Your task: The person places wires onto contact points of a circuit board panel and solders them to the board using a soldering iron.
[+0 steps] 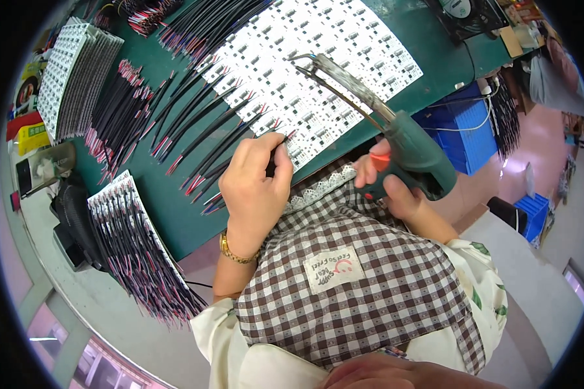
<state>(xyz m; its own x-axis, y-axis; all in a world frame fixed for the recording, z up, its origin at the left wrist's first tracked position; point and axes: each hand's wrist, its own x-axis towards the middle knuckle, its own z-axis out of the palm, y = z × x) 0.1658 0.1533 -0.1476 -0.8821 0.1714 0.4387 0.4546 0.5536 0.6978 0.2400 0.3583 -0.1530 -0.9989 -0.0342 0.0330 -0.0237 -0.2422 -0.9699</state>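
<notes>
My right hand (396, 188) grips the handle of a dark green soldering gun (422, 152) with a red trigger. Its long metal tip points up and left, over a white circuit board panel (370, 39) printed with many repeated small circuits. Beside the panel's near left edge, my left hand (256, 185) is closed, thumb and forefinger pinching a thin black cable (289, 137) whose end lies at the board. Several black cables (201, 110) with red, white and blue ends fan out from the panel's left side. Whether each end is joined to the panel is too small to tell.
Loose black cables (126, 113) lie in a pile on the green mat, near a stack of white panels (65, 78). A wired panel (133, 220) hangs at the mat's left edge. A black fan (467, 16) stands far right; blue bins (457, 133) sit beside the table.
</notes>
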